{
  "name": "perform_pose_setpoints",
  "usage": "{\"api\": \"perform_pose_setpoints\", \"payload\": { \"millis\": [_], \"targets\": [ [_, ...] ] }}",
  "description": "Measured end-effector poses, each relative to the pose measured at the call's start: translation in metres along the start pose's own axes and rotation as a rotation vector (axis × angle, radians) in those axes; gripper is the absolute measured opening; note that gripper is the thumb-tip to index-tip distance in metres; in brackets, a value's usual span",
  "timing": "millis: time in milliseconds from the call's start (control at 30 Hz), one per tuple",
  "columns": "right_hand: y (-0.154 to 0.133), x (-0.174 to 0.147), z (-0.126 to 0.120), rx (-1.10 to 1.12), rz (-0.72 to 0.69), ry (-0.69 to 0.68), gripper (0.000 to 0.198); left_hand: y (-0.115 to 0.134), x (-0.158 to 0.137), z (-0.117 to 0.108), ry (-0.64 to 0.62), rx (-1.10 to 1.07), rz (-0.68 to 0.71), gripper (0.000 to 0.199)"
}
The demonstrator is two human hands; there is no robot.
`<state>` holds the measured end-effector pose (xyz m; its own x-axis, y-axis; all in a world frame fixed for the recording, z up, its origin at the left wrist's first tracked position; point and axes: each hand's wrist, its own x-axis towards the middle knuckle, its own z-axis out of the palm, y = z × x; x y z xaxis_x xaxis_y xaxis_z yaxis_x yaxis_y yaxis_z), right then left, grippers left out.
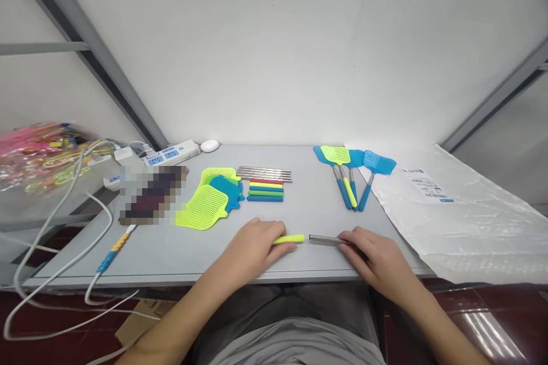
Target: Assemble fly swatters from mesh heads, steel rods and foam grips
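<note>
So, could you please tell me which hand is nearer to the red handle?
Left. The left hand is directly on the near side of the red handle; the right hand is farther off, nearer the person and well to its right.

A slim, smooth yellow-green grip (290,238) is held in the left hand (261,245), its exposed end pointed rightward and the rest hidden within the grasp. Opposite it, a thin, shiny silver metal rod (324,239) is held in the right hand (374,254), its free end pointed leftward. The two facing ends are roughly lined up, separated by a narrow gap. Whether the surface (299,214) beneath is touched by either piece cannot quite be made out.
</note>
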<state>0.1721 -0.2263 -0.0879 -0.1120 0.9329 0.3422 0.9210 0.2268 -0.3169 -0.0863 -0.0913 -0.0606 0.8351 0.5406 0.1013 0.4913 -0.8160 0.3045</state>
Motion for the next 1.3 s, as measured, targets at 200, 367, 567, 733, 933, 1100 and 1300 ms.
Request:
{"api": "perform_pose_setpoints", "payload": {
  "millis": [200,367,567,733,933,1100,1300],
  "targets": [
    [-0.001,-0.002,-0.001,-0.003,-0.039,-0.018,0.017,0.016,0.001,0.009,-0.01,0.073,0.061,0.032],
    [-0.002,-0.001,-0.003,0.034,-0.006,-0.02,0.018,0.01,0.001,0.007,0.003,0.055,0.081,0.033],
    [-0.004,0.0,-0.006,0.059,0.027,-0.036,0.02,0.003,-0.001,0.008,0.056,-0.025,0.05,0.033],
    [-0.005,0.001,-0.005,0.041,0.037,-0.032,0.021,0.0,-0.002,0.008,0.097,-0.114,0.034,0.033],
    [-0.003,-0.001,-0.003,0.014,0.009,-0.03,0.021,-0.001,-0.002,0.008,0.099,-0.139,0.043,0.032],
    [-0.002,-0.002,-0.002,-0.011,-0.011,-0.01,0.021,-0.001,-0.002,0.008,0.1,-0.126,0.078,0.034],
    [-0.002,-0.002,-0.002,-0.018,-0.024,0.001,0.022,-0.001,-0.002,0.009,0.097,-0.136,0.082,0.032]
  ]
}}
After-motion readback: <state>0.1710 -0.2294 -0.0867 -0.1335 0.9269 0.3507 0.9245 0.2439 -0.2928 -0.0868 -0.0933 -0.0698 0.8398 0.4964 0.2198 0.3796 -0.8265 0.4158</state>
